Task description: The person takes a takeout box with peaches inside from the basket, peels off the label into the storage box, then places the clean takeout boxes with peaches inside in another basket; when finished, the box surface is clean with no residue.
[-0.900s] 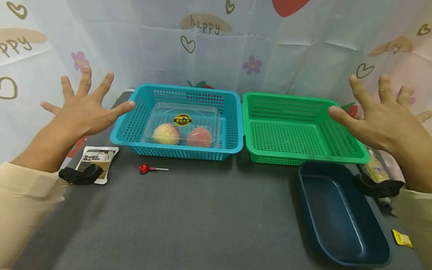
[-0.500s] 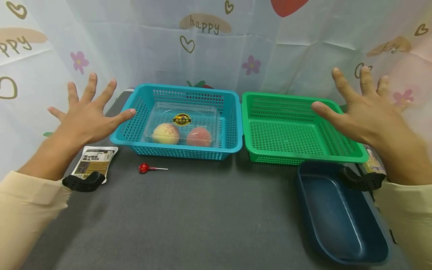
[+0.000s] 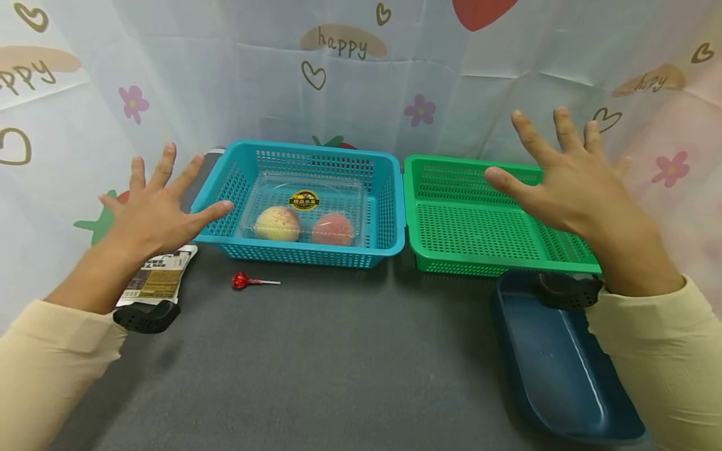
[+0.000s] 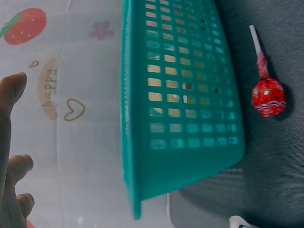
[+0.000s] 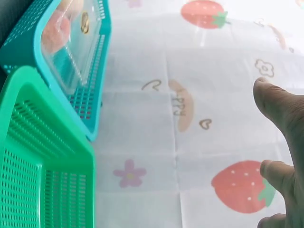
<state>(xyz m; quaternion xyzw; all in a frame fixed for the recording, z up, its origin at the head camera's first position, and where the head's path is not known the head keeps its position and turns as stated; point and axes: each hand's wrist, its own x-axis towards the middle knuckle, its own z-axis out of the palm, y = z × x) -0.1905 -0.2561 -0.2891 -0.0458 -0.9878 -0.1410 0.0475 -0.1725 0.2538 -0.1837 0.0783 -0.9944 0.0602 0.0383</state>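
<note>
My left hand (image 3: 152, 219) hovers with its fingers spread beside the left end of the blue basket (image 3: 299, 250), holding nothing. In that basket lies a clear plastic box (image 3: 355, 194) with a yellowish round fruit (image 3: 277, 224) and a pink one (image 3: 333, 230) in it. My right hand (image 3: 581, 188), fingers also spread and holding nothing, is raised over the right part of the green basket (image 3: 474, 232) and hides some of it. In front of the blue basket a red lollipop (image 4: 269, 97) lies on the grey table.
A dark blue tray (image 3: 553, 363) stands at the right front, partly under my right sleeve. A printed packet (image 3: 160, 275) lies behind my left wrist. The patterned curtain (image 3: 361, 94) hangs close behind both baskets.
My right hand has moved left, from beyond the green basket's right end to over it. The left hand has come slightly down and right. The baskets and lollipop stay put.
</note>
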